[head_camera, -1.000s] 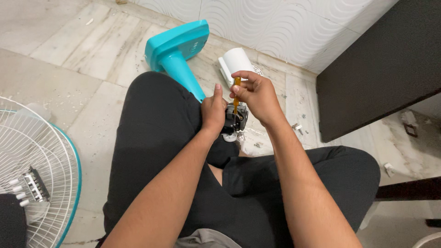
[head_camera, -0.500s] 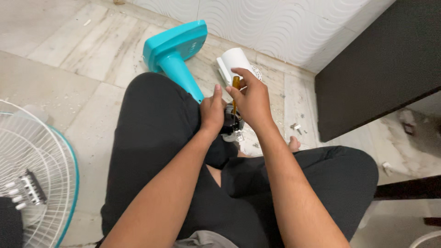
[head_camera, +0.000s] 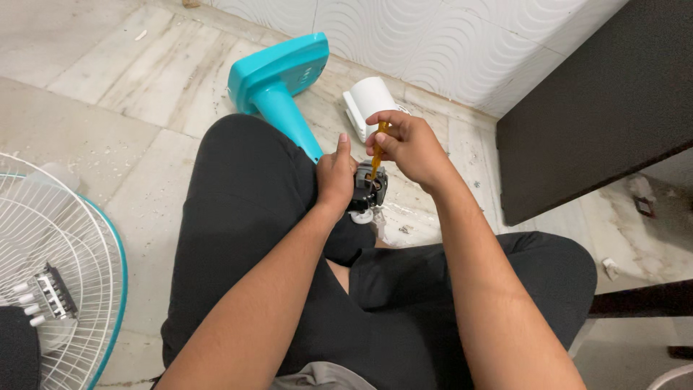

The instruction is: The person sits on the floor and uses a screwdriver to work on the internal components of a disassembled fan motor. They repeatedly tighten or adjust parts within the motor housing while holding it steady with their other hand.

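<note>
My left hand [head_camera: 336,177] grips a small black motor part [head_camera: 369,190] held over my lap, thumb pointing up. My right hand [head_camera: 408,144] is closed around an amber-handled screwdriver [head_camera: 377,148] that stands nearly upright with its tip down in the black part. A turquoise fan stand [head_camera: 278,83] lies on the floor just beyond my left knee, its stem running under my left hand. A white cylindrical housing [head_camera: 368,101] lies behind my hands near the wall.
A white wire fan grille with a turquoise rim [head_camera: 50,289] lies on the floor at the left. A dark cabinet panel [head_camera: 599,94] stands at the right. Small screws and debris [head_camera: 404,230] are scattered on the marble floor. My legs in black trousers [head_camera: 253,217] fill the middle.
The view has shifted slightly; both hands stay on the black part and the screwdriver, with my right hand's grip on the handle turned a little.
</note>
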